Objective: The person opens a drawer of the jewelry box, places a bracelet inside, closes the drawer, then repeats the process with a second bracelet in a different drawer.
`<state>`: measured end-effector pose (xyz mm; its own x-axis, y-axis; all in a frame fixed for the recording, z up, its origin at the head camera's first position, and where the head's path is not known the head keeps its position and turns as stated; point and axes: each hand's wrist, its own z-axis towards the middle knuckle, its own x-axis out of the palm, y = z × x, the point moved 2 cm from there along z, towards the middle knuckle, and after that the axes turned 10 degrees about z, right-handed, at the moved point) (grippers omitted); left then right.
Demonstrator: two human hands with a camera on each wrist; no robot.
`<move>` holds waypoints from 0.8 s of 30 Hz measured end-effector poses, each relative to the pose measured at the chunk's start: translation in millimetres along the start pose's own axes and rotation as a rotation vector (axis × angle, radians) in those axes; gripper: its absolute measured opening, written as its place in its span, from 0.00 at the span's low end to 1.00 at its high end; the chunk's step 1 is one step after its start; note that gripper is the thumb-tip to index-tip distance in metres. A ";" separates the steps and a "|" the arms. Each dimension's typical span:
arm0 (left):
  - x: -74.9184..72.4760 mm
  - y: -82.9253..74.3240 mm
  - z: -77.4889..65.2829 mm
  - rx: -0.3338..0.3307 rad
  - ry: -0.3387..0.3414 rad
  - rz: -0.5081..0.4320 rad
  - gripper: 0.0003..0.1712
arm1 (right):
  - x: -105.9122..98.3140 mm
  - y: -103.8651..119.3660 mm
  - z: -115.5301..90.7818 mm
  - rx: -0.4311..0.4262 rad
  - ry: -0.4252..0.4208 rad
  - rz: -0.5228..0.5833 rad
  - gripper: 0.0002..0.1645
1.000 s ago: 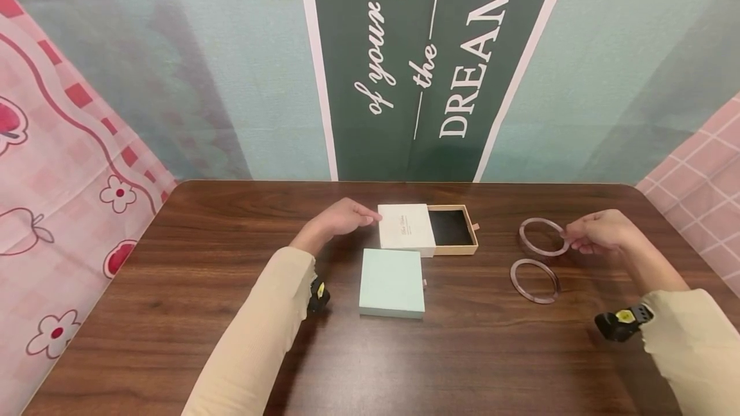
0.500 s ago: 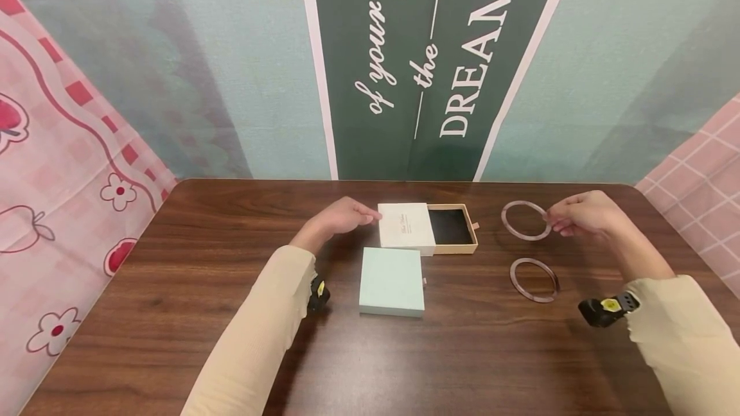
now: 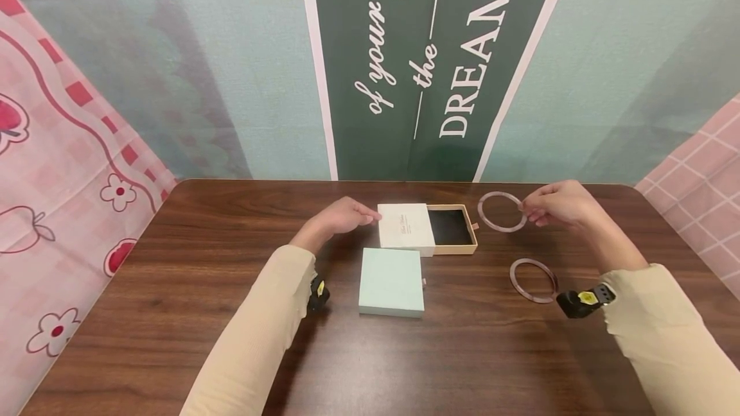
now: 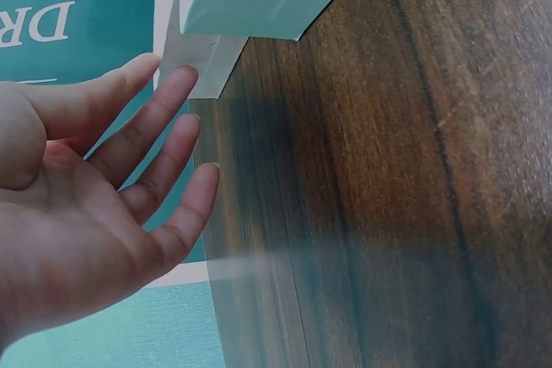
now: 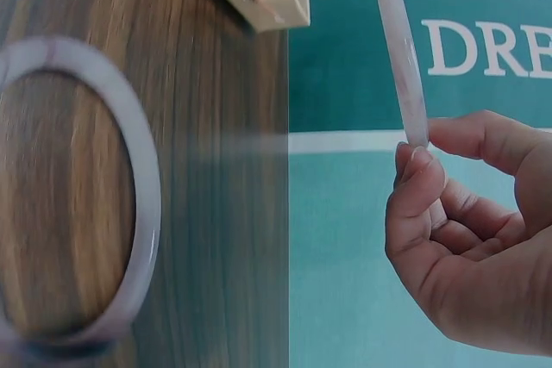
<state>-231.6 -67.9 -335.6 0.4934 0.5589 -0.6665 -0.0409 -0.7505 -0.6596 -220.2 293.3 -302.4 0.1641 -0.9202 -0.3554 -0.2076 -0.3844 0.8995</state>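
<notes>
My right hand [image 3: 557,204] pinches a pale lilac bangle [image 3: 502,212] by its right side, between thumb and fingertips. In the right wrist view this bangle [image 5: 399,49] appears edge-on, held up off the table. It hangs just right of a white drawer-style box [image 3: 405,226], whose dark-lined drawer [image 3: 451,228] is pulled out to the right. At the box's left edge, my left hand [image 3: 343,216] rests its fingertips, the other fingers loosely bent in the left wrist view. A second bangle [image 3: 514,281] lies on the table nearer the front, below the right hand.
A closed mint-green box [image 3: 392,282] lies directly in front of the white box, a small ribbon tab on its right side. All stand on a brown wooden table [image 3: 462,364]. Behind hangs a printed cloth [image 3: 266,82]; a pink patterned cloth [image 3: 75,165] hangs on the left.
My right hand has lifted its bangle and carried it left and away from me, toward the drawer. My left hand, both boxes and the other bangle have stayed in place.
</notes>
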 end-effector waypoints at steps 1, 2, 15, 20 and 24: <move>0.3 0.1 0.1 0.003 -0.001 0.003 0.14 | 2.7 0.8 0.4 -0.006 -0.003 -0.005 0.14; 0.6 0.3 0.3 0.004 -0.001 0.005 0.14 | 5.4 1.6 0.6 -0.012 -0.006 -0.009 0.14; 0.7 2.7 1.7 0.008 0.004 0.009 0.15 | 42.0 7.3 7.0 -0.041 -0.008 -0.015 0.18; 0.9 2.7 1.5 0.015 0.007 0.016 0.15 | 52.9 7.6 10.1 -0.048 -0.011 0.007 0.16; 0.3 2.6 1.1 0.014 0.008 0.011 0.15 | 60.0 6.2 12.1 -0.049 -0.007 0.016 0.15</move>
<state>-232.5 -69.3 -337.9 0.4995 0.5478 -0.6711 -0.0587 -0.7515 -0.6571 -223.4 234.8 -321.2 0.1546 -0.9266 -0.3429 -0.1625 -0.3662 0.9163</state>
